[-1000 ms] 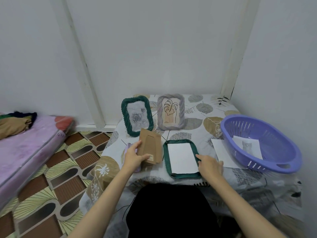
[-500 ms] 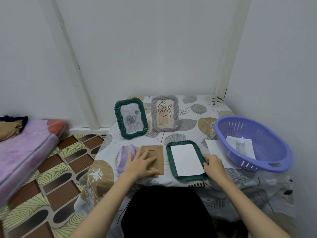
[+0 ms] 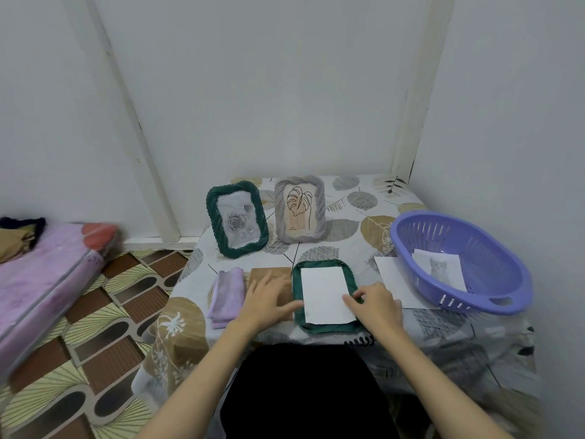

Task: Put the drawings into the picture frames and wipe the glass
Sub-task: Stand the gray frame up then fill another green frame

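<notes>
A green frame (image 3: 325,327) lies face down on the table with a white sheet (image 3: 324,293) in its opening. My right hand (image 3: 375,304) pinches the sheet's right edge at the frame's rim. My left hand (image 3: 267,301) lies flat on the brown backing board (image 3: 269,274) beside the frame, fingertips reaching the frame's left edge. A folded lilac cloth (image 3: 226,296) lies to the left of the board. Two frames stand at the back: a green one with a rose drawing (image 3: 236,219) and a grey one with a leaf drawing (image 3: 300,209).
A purple basket (image 3: 459,264) at the right holds a cat drawing (image 3: 440,269). A blank white sheet (image 3: 392,280) lies partly under the basket. The table (image 3: 443,324) has a leaf-patterned cloth. A pink mattress (image 3: 41,274) lies on the patterned floor at left.
My left hand laid the backing board flat on the table and now rests on it. My right hand moved up onto the sheet's right edge.
</notes>
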